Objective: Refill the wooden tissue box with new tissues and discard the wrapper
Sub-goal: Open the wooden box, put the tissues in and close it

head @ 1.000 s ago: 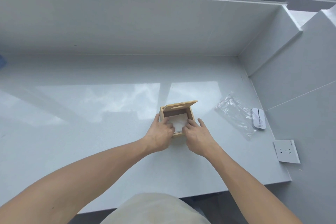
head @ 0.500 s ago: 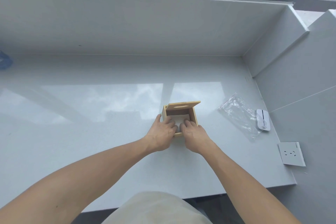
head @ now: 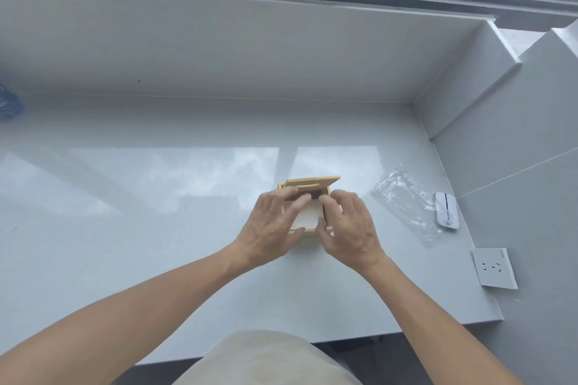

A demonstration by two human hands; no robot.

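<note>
The small wooden tissue box (head: 308, 230) stands on the grey counter (head: 156, 228), its lid (head: 312, 182) tipped up at the back. White tissues (head: 308, 216) fill the inside. My left hand (head: 272, 228) hovers over the box's left side, fingers spread and slightly blurred. Over the right side is my right hand (head: 350, 228), fingers also apart, thumb near the front wall. Neither hand grips anything. The clear plastic wrapper (head: 406, 200) lies flat on the counter to the right of the box.
A white mouse-like device (head: 447, 211) lies by the right wall, next to the wrapper. On that wall, near the counter's front corner, is a socket plate (head: 494, 267). Something blue (head: 9, 103) sits at the far left edge. A window ledge runs behind.
Both hands have lifted out of the box, where they were pressing on the tissues, and now hover above it with fingers spread. The box and wrapper have stayed put.
</note>
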